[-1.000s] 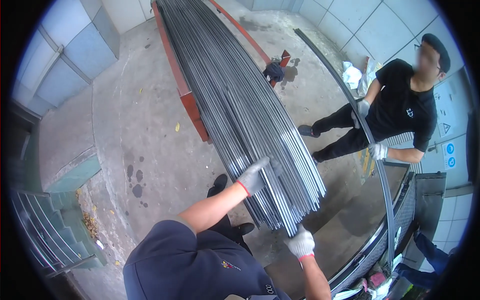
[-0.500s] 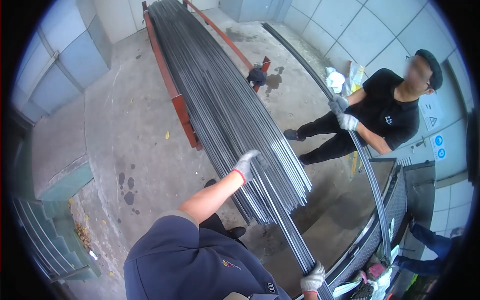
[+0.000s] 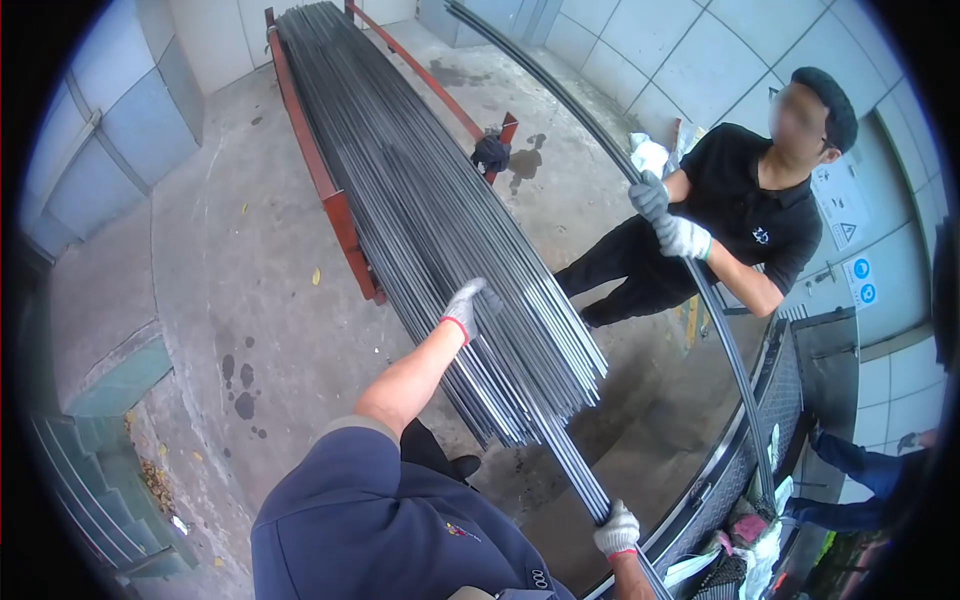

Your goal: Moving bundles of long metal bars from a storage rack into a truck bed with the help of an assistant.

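Observation:
A long stack of dark metal rods (image 3: 400, 200) runs from the far left toward me. My left hand (image 3: 466, 306), in a pale knit glove with a red cuff, lies on top of the stack near its close end. Its fingers are stretched over the rods, partly blurred. Lower right, my right hand (image 3: 617, 530), gloved alike, is wrapped round a small bundle of metal rods (image 3: 570, 463) that juts out past the stack's end. Across from me, a co-worker (image 3: 768, 190) grips another long rod bundle (image 3: 728, 345) with both gloved hands.
The stack rests in a red metal rack (image 3: 335, 215); a dark cloth (image 3: 490, 153) hangs on its post. A mesh-sided frame (image 3: 715, 505) stands at the lower right, beside bags and wrapping (image 3: 750, 530). Another person's legs (image 3: 850, 480) show at the right edge. Green steps (image 3: 95, 490) lie at left.
My right hand and its rods have moved slightly up in the picture. The co-worker's bundle has swung, its far end now further left. The view has shifted a little.

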Motion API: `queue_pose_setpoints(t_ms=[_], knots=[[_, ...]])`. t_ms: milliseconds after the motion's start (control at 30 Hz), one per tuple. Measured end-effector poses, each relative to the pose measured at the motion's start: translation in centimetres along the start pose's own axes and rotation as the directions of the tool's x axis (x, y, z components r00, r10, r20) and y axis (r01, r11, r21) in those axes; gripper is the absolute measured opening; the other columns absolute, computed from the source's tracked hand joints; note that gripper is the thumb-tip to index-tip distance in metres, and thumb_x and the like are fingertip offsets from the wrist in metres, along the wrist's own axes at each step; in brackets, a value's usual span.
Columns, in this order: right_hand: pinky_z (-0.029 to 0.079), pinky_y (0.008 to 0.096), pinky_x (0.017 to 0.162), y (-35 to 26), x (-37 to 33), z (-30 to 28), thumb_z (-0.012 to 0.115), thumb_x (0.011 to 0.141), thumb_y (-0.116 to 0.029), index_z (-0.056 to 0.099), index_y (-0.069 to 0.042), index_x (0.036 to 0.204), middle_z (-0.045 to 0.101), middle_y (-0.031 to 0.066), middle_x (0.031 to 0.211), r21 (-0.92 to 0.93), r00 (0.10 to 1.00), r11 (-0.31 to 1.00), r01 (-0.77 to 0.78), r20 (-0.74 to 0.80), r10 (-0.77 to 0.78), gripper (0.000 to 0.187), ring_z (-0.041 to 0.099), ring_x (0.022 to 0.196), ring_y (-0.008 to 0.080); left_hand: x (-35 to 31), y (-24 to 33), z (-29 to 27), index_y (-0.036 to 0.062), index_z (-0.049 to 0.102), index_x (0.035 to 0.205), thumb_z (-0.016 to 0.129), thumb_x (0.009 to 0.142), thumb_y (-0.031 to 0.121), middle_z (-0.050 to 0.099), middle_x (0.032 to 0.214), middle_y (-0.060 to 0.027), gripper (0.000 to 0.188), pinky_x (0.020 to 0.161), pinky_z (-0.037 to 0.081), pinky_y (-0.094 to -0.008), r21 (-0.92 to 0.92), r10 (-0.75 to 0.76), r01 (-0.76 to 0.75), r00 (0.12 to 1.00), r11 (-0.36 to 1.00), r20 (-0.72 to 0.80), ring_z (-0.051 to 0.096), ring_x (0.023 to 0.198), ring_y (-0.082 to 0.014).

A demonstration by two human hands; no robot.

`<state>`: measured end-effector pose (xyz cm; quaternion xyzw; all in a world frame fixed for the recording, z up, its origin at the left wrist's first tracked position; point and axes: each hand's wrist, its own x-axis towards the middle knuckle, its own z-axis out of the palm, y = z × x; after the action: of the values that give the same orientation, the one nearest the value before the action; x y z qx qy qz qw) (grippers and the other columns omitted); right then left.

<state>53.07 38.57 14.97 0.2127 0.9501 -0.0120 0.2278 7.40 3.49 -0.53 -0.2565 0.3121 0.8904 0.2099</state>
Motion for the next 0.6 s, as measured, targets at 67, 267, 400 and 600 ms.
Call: queue_pose_setpoints(t_ms=[67,267,400,600], knots=[[0.059,0.0492,0.085,-2.0,1.1,-1.0,0.082,0.071,-0.024,0.065,-0.006,0.109,0.075,0.0213,0.096,0.052,0.999,0.998,0.033,0.024,-0.034,0.045,0.074,0.092,0.0419,-0.8,1.0,0.2,0.0078,0.067,0.110,0.070,0.094,0.043,0.070,0.111,-0.0169,0.039,0.099,0.053,-0.0541,-0.034,0.011,-0.007,0.992,0.999,0.123,0.067,0.105,-0.0315],[0.060,0.0502,0.083,-9.9,5.9,-4.2,0.082,0.072,-0.025,0.068,-0.007,0.109,0.076,0.0226,0.097,0.136,0.993,0.986,0.100,0.046,-0.107,0.043,0.074,0.093,0.0418,-10.3,-3.9,3.2,0.0122,0.067,0.118,0.069,0.098,0.040,0.070,0.118,-0.0108,0.034,0.109,0.048,-0.0535,-0.102,-0.156,0.197,0.936,0.975,0.315,0.066,0.113,-0.0296],[0.060,0.0507,0.082,-15.0,8.4,-4.4,0.081,0.075,-0.025,0.065,-0.010,0.119,0.075,0.0211,0.097,0.065,0.992,0.992,0.113,0.049,-0.116,0.049,0.074,0.091,0.0422,-10.3,-7.1,2.7,0.0089,0.067,0.108,0.069,0.098,0.026,0.065,0.093,-0.0048,0.020,0.102,0.055,-0.0478,-0.285,-0.157,0.274,0.914,0.919,0.373,0.067,0.096,-0.0261],[0.057,0.0471,0.088,-10.2,3.7,-1.5,0.080,0.073,-0.018,0.060,-0.012,0.130,0.071,0.0167,0.115,0.034,0.964,0.992,0.123,-0.242,-0.111,0.061,0.071,0.097,0.0380,-7.3,-3.0,2.6,0.0072,0.065,0.101,0.069,0.096,0.018,0.061,0.083,-0.0051,0.013,0.096,0.058,-0.0478,-0.289,-0.160,0.232,0.954,0.929,0.251,0.066,0.081,-0.0246]])
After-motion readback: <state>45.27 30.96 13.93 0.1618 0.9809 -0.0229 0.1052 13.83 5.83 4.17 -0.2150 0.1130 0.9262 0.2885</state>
